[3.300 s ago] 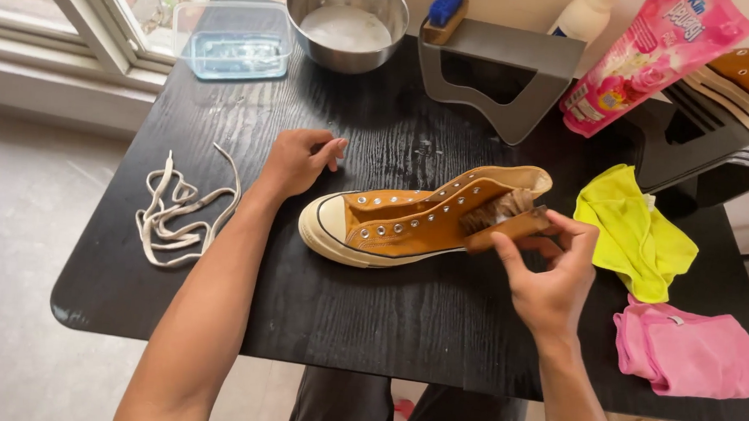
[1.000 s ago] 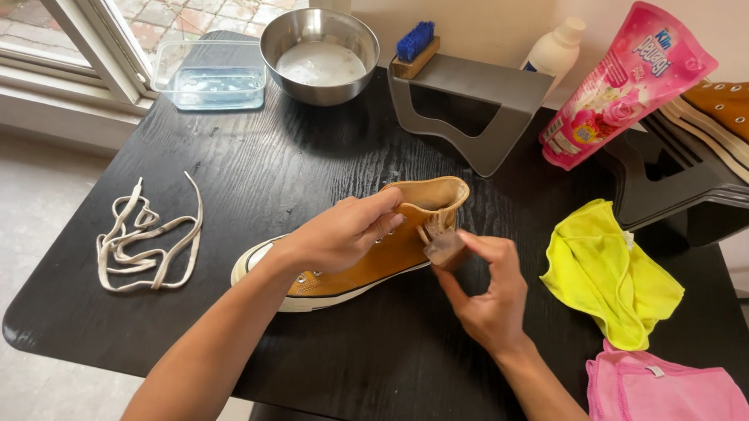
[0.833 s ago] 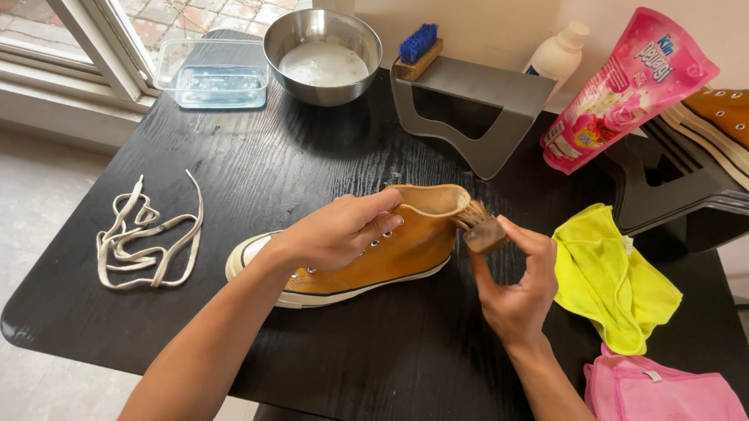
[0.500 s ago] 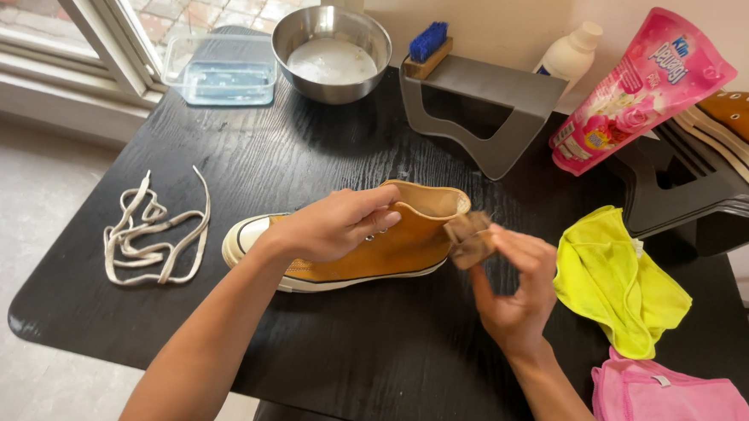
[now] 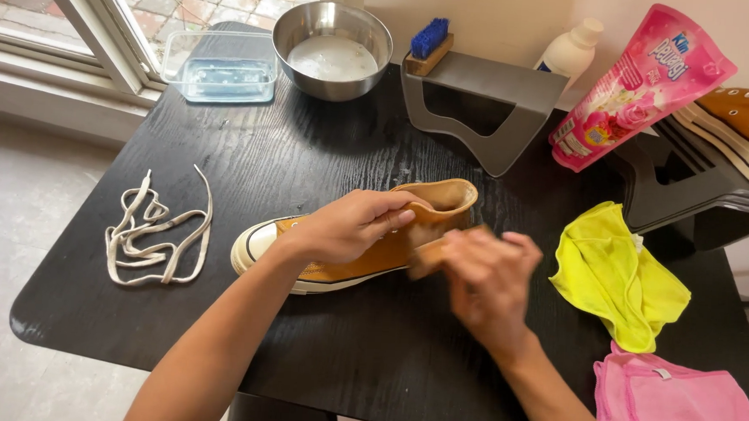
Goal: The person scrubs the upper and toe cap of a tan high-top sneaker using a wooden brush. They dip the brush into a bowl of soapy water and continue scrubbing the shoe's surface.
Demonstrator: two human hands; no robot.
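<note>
While the left hand (image 5: 352,226) lies curled over the upper of the orange high-top sneaker (image 5: 364,240), fingers gripping near the ankle opening, the shoe rests on its side near the middle of the black table (image 5: 249,153), its white toe cap toward 9 o'clock and its heel toward 3 o'clock. The right hand (image 5: 490,281) is blurred at the heel end, closed around a small wooden brush (image 5: 430,252) whose tip meets the sneaker's heel. A tangle of white shoelaces (image 5: 155,237) lies well apart at 9 o'clock from the shoe. At 12 o'clock stands a steel bowl (image 5: 334,37) of whitish liquid, with a clear plastic container (image 5: 221,66) beside it at 11 o'clock. A blue-bristled brush (image 5: 428,44) sits on a grey stand (image 5: 483,101). At 3 o'clock lies a yellow cloth (image 5: 619,279), at 5 o'clock a pink cloth (image 5: 676,406), and at 1 o'clock a pink pouch (image 5: 641,88) and a white bottle (image 5: 571,50).
</note>
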